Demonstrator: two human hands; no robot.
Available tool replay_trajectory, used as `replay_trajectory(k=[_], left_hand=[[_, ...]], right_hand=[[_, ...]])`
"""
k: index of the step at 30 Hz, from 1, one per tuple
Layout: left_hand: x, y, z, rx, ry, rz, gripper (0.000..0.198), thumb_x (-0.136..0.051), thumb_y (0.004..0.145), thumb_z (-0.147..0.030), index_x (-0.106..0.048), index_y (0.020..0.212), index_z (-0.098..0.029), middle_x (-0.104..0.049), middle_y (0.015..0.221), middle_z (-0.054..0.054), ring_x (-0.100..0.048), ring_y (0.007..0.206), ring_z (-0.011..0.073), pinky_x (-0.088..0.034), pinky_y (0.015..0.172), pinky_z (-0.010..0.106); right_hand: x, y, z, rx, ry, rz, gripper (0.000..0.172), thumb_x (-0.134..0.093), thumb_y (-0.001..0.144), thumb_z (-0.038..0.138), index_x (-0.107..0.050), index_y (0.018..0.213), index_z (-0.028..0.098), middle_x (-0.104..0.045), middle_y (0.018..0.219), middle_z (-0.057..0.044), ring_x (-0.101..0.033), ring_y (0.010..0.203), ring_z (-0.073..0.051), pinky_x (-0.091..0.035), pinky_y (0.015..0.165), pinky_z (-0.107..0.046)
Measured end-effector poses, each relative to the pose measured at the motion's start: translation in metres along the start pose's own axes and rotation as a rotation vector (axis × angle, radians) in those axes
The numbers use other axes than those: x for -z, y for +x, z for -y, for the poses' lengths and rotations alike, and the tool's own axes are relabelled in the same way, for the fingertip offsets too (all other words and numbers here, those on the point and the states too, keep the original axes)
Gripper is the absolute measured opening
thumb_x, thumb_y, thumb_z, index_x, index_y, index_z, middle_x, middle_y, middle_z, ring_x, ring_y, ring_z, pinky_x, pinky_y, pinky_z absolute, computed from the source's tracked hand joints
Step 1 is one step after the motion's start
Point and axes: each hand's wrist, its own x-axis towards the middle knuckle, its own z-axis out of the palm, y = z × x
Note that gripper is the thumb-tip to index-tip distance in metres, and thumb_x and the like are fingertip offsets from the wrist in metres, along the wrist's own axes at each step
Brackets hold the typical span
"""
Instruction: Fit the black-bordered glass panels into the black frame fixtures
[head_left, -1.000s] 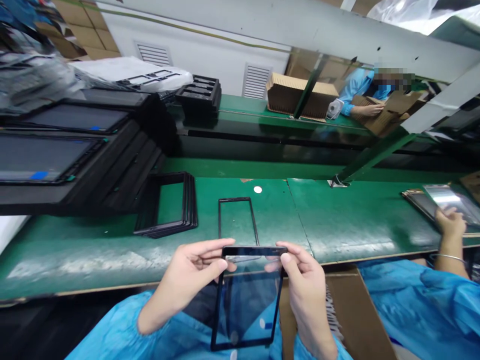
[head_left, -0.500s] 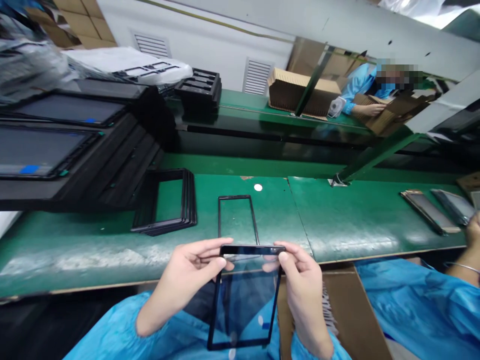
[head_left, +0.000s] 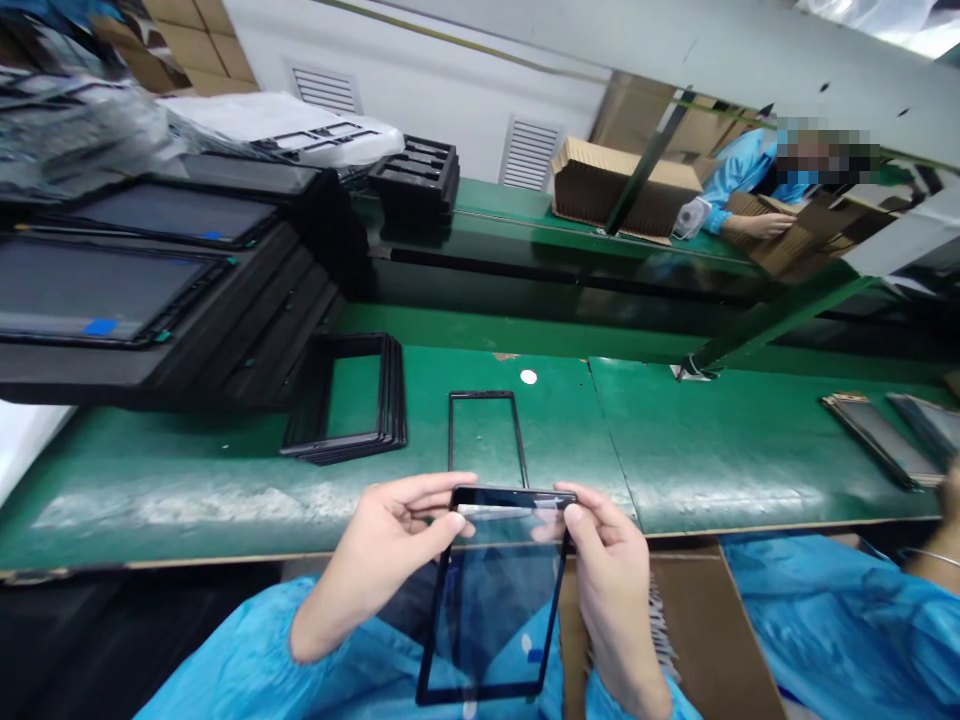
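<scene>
A clear glass touch panel with a black border (head_left: 499, 600) is tilted in front of me, over the bench's near edge. My left hand (head_left: 401, 535) pinches its top left corner between thumb and fingers. At the top right corner, my right hand (head_left: 606, 545) grips it the same way. Just beyond lies a thin black rectangular frame (head_left: 519, 430) on the green bench (head_left: 225, 510); its near end is hidden behind the panel and my fingers. To the left of that, several similar black frames (head_left: 391, 390) stand in an overlapping stack.
Black foam trays (head_left: 247, 300) bearing dark screens (head_left: 97, 285) are piled at left. A green post (head_left: 780, 315) rises from the bench. Finished-looking flat panels (head_left: 885, 440) lie at right, near a co-worker's arm (head_left: 934, 560). Another person (head_left: 750, 180) handles cardboard across the bench.
The view has shifted slightly, so the bench and stacks appear a little further right. Both hands keep the same grip on the panel, which stays at nearly the same tilt.
</scene>
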Motion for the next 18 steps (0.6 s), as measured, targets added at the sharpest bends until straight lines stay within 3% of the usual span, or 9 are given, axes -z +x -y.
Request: replay_trajectory(k=[3, 5, 6, 8, 10, 12, 15, 18], left_hand=[[0.007, 0.002, 0.004, -0.011, 0.065, 0.021, 0.041, -0.081, 0.082, -0.033, -0.083, 0.119, -0.015, -0.084, 0.076, 0.011, -0.082, 0.070, 0.0259, -0.060, 0.052, 0.023], [0.012, 0.002, 0.004, -0.078, 0.183, 0.044, 0.040, -0.076, 0.089, -0.036, -0.082, 0.124, -0.019, -0.086, 0.101, 0.014, -0.084, 0.082, 0.0275, -0.063, 0.060, 0.025], [0.014, 0.002, 0.001, -0.144, 0.279, 0.054, 0.039, -0.073, 0.091, -0.036, -0.081, 0.127, -0.023, -0.082, 0.122, 0.014, -0.083, 0.098, 0.0296, -0.066, 0.070, 0.027], [0.016, 0.001, -0.006, -0.305, 0.519, 0.084, 0.043, -0.071, 0.094, -0.034, -0.076, 0.137, -0.033, -0.060, 0.159, 0.008, -0.067, 0.135, 0.0340, -0.062, 0.099, 0.035], [0.014, 0.001, -0.014, -0.414, 0.733, 0.180, 0.053, -0.071, 0.094, -0.032, -0.068, 0.147, -0.039, -0.047, 0.169, 0.002, -0.051, 0.150, 0.0358, -0.048, 0.118, 0.042], [0.011, 0.004, -0.021, -0.427, 0.837, 0.340, 0.064, -0.072, 0.094, -0.030, -0.058, 0.156, -0.039, -0.063, 0.156, 0.006, -0.063, 0.139, 0.0366, -0.051, 0.114, 0.044], [0.008, 0.008, -0.026, -0.364, 0.803, 0.529, 0.073, -0.071, 0.093, -0.026, -0.049, 0.162, -0.036, -0.086, 0.111, 0.005, -0.082, 0.095, 0.0315, -0.062, 0.088, 0.037], [0.012, 0.009, -0.022, -0.200, 0.573, 0.509, 0.058, -0.063, 0.101, -0.029, -0.053, 0.158, -0.036, -0.086, 0.102, 0.003, -0.079, 0.071, 0.0212, -0.061, 0.074, 0.029]], right_hand=[[-0.004, 0.000, 0.006, -0.008, 0.021, 0.010, 0.035, -0.081, 0.087, 0.051, -0.081, 0.102, 0.020, -0.084, 0.073, -0.008, -0.080, 0.060, -0.024, -0.066, 0.065, -0.033], [-0.006, -0.001, 0.009, -0.008, 0.019, 0.024, 0.036, -0.082, 0.086, 0.053, -0.081, 0.101, 0.020, -0.083, 0.072, -0.007, -0.079, 0.057, -0.023, -0.066, 0.063, -0.033], [-0.006, -0.002, 0.010, -0.001, 0.004, 0.035, 0.036, -0.081, 0.086, 0.053, -0.081, 0.102, 0.021, -0.083, 0.071, -0.007, -0.079, 0.057, -0.023, -0.067, 0.063, -0.033], [-0.009, -0.005, 0.011, 0.024, -0.053, 0.068, 0.036, -0.079, 0.088, 0.054, -0.082, 0.102, 0.021, -0.082, 0.070, -0.006, -0.080, 0.059, -0.024, -0.068, 0.065, -0.034], [-0.013, -0.008, 0.011, 0.052, -0.111, 0.119, 0.035, -0.077, 0.090, 0.054, -0.083, 0.102, 0.022, -0.082, 0.070, -0.006, -0.080, 0.060, -0.024, -0.068, 0.067, -0.035], [-0.018, -0.009, 0.011, 0.058, -0.114, 0.181, 0.034, -0.078, 0.090, 0.053, -0.083, 0.103, 0.022, -0.082, 0.069, -0.006, -0.080, 0.059, -0.023, -0.068, 0.067, -0.035], [-0.018, -0.006, 0.010, -0.006, 0.004, 0.264, 0.040, -0.086, 0.082, 0.054, -0.080, 0.107, 0.024, -0.084, 0.077, -0.005, -0.080, 0.061, -0.023, -0.067, 0.067, -0.036], [0.002, 0.003, 0.008, -0.091, 0.001, 0.312, 0.040, -0.081, 0.085, 0.058, -0.082, 0.108, 0.026, -0.086, 0.101, -0.010, -0.083, 0.081, -0.028, -0.068, 0.079, -0.041]])
